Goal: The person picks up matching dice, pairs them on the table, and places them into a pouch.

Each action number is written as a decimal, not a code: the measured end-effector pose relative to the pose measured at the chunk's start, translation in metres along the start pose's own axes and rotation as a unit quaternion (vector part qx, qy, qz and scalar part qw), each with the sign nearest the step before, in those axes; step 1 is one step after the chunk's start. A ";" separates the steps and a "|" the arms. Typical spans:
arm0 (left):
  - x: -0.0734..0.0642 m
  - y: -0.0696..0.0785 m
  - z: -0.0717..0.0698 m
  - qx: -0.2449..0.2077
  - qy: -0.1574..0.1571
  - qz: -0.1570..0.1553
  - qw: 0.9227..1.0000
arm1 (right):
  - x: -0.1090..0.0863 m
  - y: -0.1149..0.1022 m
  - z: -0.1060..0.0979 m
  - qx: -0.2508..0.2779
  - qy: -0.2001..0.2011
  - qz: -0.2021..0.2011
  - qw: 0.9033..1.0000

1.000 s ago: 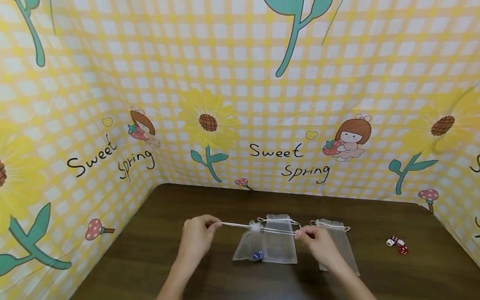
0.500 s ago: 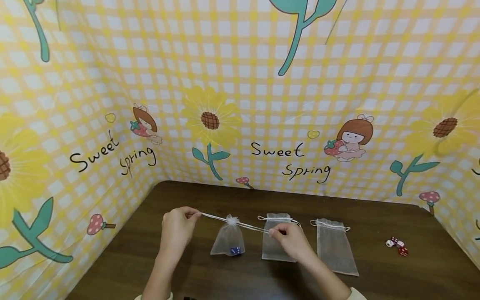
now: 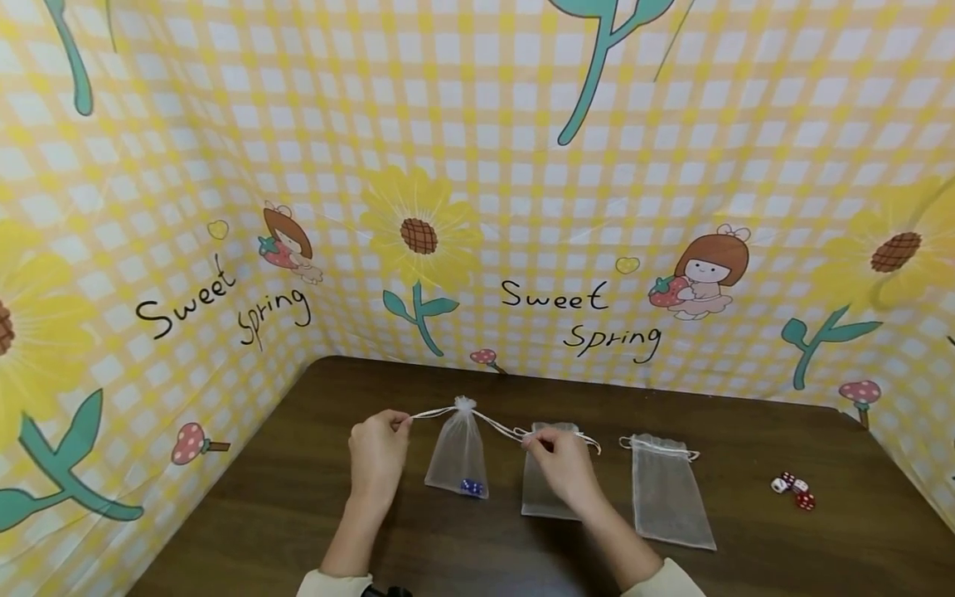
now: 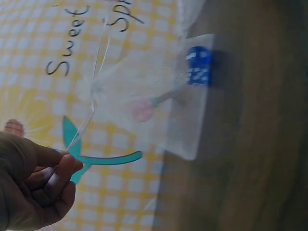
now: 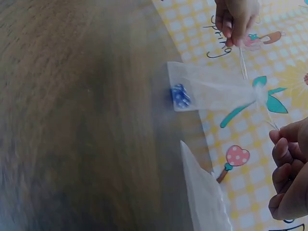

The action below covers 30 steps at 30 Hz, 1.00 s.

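My left hand (image 3: 377, 458) and right hand (image 3: 563, 464) pinched the drawstrings (image 3: 498, 425); between them, the bag (image 3: 453, 456) was cinched over blue dice (image 3: 476, 487). Two flat bags (image 3: 667, 493) and the loose dice (image 3: 801, 487) on the desk (image 3: 768, 564) seemed left to do.

From here I've got the filled bag (image 3: 457, 452), dice (image 3: 472, 487) inside, between left hand (image 3: 377, 454) and right hand (image 3: 563, 466) — drawstring (image 3: 433, 411) running to each. Right hand partly covers the second bag (image 3: 545, 497); rightward on the table (image 3: 746, 572) — third bag (image 3: 671, 493), then loose dice (image 3: 801, 487).
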State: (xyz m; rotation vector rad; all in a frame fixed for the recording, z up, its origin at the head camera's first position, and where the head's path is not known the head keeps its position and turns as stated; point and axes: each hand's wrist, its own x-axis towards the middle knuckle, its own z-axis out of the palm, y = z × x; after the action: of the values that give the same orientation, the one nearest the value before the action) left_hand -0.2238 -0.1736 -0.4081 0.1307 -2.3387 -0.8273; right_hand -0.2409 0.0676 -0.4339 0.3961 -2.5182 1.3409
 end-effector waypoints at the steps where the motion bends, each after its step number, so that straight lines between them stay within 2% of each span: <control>1: -0.001 0.000 0.003 0.000 -0.004 0.001 1.000 | 0.000 0.000 0.003 -0.001 0.000 -0.007 1.000; 8: -0.002 -0.001 0.024 0.012 -0.035 -0.011 0.999 | 0.002 0.001 0.023 -0.012 -0.012 -0.027 1.000; 13: -0.003 -0.003 0.038 0.016 -0.062 -0.036 0.997 | 0.005 0.002 0.041 -0.060 -0.041 -0.026 0.997; 16: -0.005 -0.002 0.045 0.015 -0.092 -0.052 0.994 | 0.004 0.000 0.047 -0.100 -0.072 -0.025 0.992; 22: -0.012 -0.001 0.051 0.014 -0.145 -0.058 0.988 | -0.002 -0.002 0.053 -0.165 -0.139 -0.027 0.976; 26: -0.013 -0.001 0.052 0.017 -0.159 -0.057 0.985 | -0.004 -0.004 0.054 -0.171 -0.151 -0.025 0.973; 30: -0.015 0.002 0.050 0.038 -0.139 -0.040 0.989 | -0.004 -0.006 0.046 -0.161 -0.130 -0.044 0.977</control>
State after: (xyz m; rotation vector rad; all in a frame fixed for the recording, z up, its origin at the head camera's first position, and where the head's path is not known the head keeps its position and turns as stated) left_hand -0.2422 -0.1413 -0.4443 0.1518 -2.6433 -0.8408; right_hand -0.2402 0.0261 -0.4557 0.6369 -2.8279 0.8748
